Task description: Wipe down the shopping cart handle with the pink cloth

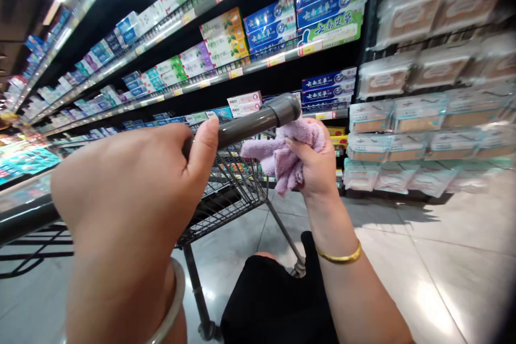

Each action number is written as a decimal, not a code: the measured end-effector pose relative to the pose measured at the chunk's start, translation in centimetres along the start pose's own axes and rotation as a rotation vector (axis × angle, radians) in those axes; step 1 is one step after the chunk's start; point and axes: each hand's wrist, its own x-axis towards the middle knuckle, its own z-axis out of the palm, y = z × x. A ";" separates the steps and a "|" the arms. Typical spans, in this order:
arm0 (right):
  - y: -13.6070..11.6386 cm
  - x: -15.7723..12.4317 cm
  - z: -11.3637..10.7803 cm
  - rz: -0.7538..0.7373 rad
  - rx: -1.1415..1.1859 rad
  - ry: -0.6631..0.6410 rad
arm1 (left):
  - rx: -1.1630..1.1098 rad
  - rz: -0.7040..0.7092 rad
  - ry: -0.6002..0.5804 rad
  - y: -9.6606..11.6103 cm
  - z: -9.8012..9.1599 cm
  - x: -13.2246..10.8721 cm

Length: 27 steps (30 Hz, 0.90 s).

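My left hand (133,177) is wrapped round the dark grey handle (245,128) of a shopping cart, its thumb lying along the near side of the bar. My right hand (318,164) is closed on a crumpled light purple cloth (278,156) at the right end of that handle. The cloth touches the underside of the bar's end cap and hangs down in folds. Beneath the handle, the wire basket (229,193) of the cart stretches forward. Some of my right fingers are hidden behind the cloth.
Long shelves (169,83) with boxed toothpaste (332,5) run along the far side. Hanging clear packs (403,72) cover a rack at the right. The cart's leg (195,285) and wheel (298,267) stand on grey floor tiles (403,269), close to my dark-clothed leg (278,301).
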 end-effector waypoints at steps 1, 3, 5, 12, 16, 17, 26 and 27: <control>0.0 0.0 0.2 -0.084 0.003 0.062 | -0.009 -0.001 0.002 0.2 0.0 0.0; 1.0 -0.1 0.3 -0.165 -0.006 0.157 | -0.008 0.008 0.007 0.8 0.0 0.1; 2.4 -0.1 0.2 -0.120 -0.036 0.172 | 0.031 0.022 0.014 1.5 -0.2 0.3; 0.6 -0.6 -0.1 -0.226 -0.158 0.216 | 0.049 0.054 0.004 3.4 -0.4 0.9; 1.5 -1.2 0.3 -0.340 -0.426 0.096 | -0.132 0.041 0.047 3.7 -0.1 1.1; 1.9 -1.4 0.4 -0.352 -0.491 0.087 | -0.140 0.044 0.050 3.8 -0.1 1.1; 2.0 -2.3 1.6 -0.513 -0.593 0.155 | -0.174 0.060 0.067 4.1 0.1 1.0; 2.4 -2.4 1.8 -0.460 -0.620 0.144 | -0.163 0.057 0.062 4.1 0.1 1.0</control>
